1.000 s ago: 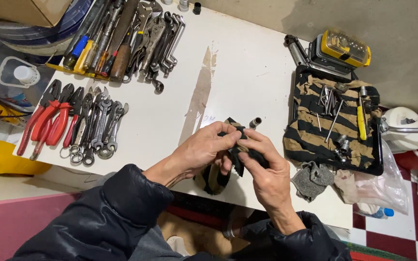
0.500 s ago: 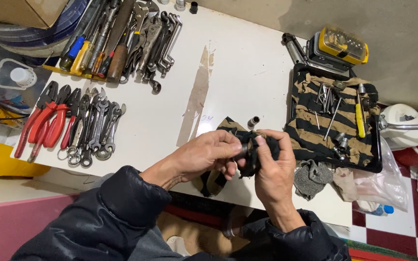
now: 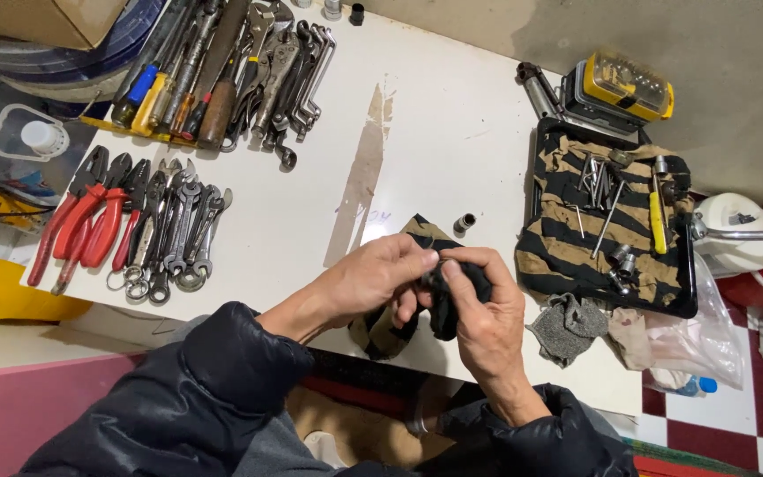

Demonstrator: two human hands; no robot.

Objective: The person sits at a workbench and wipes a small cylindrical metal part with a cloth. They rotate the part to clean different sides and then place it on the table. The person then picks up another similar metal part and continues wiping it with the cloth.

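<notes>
Both your left hand (image 3: 381,278) and right hand (image 3: 479,305) pinch a small dark part (image 3: 434,281) wrapped in a rag (image 3: 417,231). At the counter (image 3: 452,115) edge, lower centre, a loose grip could drop it to the floor.

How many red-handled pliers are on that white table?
3, maybe: the red-handled pliers lie together at the white table's left edge, beside the steel wrenches; overlapping handles could hide another.

A small dark part (image 3: 435,281), mostly hidden, is pinched between the fingertips of both hands above the near edge of the white table (image 3: 452,132). It is wrapped in a black-and-tan striped cloth (image 3: 417,231), which is bunched, draped downward and partly resting on the table. Exact shape cannot be told.
</notes>
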